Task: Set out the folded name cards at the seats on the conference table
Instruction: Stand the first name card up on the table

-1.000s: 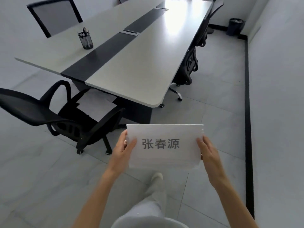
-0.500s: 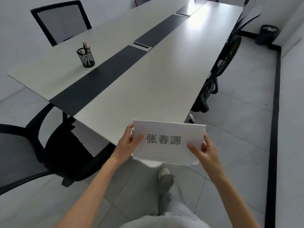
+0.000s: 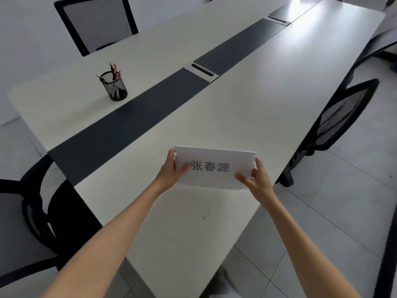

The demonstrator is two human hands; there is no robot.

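Name cards (image 3: 214,167) now over the desk (image 3: 247,100), mid-frame, no longer above floor. Left hand (image 3: 171,172) and right hand (image 3: 256,179) each grip an end.

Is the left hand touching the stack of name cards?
Touching. The head view shows the left hand gripping the left edge of the name cards, thumb lying across the printed front.

At lower centre of the frame, the left hand (image 3: 171,172) and right hand (image 3: 256,179) grip the side edges of a white stack of name cards (image 3: 214,167) above the conference table (image 3: 247,104). A mesh pen holder (image 3: 113,86) stands at upper left.
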